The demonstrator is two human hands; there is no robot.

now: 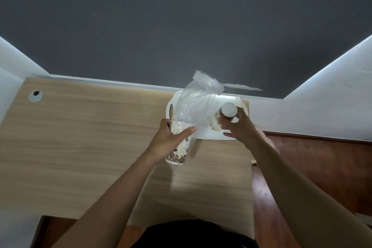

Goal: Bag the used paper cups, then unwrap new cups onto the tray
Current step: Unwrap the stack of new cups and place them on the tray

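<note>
My left hand (171,139) grips a stack of patterned paper cups (179,153) still inside a clear plastic sleeve (193,102), whose loose empty end rises over the white tray (209,134). The stack is tilted, its bottom toward me, above the wooden desk. My right hand (237,127) holds a single patterned cup (223,116) upside down on the tray, fingers curled round its side.
The light wooden desk (90,137) runs left, with a round cable hole (36,95) at its back left. A dark grey wall stands behind, white walls at both sides. The desk's right edge drops to a reddish wooden floor (322,163).
</note>
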